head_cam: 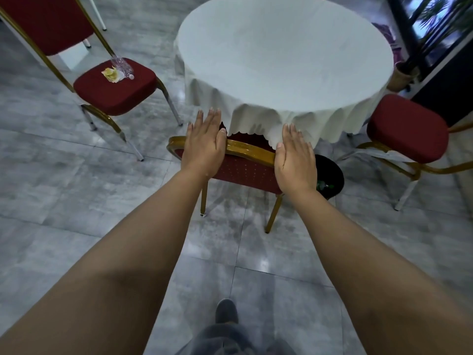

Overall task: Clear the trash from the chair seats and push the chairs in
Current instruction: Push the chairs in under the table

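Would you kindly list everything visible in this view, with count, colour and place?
round table: one, covered by a white tablecloth, centre top.
middle chair: one, red with gold frame, pushed in under the cloth, nearest the person.
left chair: one, red with gold frame, pulled out from the table.
trash: a crushed clear plastic bottle and a yellowish crumpled wrapper, on the left chair's seat.
right chair: one, red with gold frame, pulled out, seat bare.
bin: one, black, on the floor right of the middle chair.
potted plant: one, green, basket pot, top right.
floor: grey tiles.
left hand: flat on the middle chair's backrest.
right hand: flat on the same backrest.
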`<state>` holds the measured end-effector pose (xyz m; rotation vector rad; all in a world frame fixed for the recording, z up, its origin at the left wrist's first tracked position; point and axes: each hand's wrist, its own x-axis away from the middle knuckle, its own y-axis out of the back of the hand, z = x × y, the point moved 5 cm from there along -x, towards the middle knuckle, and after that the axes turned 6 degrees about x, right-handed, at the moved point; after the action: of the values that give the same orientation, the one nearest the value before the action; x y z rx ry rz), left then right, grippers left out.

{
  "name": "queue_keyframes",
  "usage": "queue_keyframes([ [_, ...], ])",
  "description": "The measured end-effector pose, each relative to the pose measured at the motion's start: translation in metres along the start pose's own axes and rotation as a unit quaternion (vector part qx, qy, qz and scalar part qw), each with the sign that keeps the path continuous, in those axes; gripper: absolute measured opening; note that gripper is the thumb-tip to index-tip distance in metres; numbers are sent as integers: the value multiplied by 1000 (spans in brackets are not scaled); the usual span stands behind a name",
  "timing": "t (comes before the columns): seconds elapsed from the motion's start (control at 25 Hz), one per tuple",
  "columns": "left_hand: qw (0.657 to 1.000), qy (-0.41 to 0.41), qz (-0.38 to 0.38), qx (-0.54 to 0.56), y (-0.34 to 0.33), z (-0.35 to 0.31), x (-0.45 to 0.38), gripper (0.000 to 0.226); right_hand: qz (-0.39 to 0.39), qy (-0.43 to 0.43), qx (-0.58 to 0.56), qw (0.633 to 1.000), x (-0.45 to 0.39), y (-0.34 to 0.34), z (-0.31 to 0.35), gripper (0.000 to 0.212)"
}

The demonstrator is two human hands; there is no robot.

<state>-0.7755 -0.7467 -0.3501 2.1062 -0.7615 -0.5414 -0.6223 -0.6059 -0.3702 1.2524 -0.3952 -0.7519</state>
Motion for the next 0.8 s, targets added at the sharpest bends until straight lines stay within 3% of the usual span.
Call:
queue_keyframes([
  [0.8,1000,-22,4,4,10,16,-37,51,27,-9,13,1000,-27,-11,17,60],
])
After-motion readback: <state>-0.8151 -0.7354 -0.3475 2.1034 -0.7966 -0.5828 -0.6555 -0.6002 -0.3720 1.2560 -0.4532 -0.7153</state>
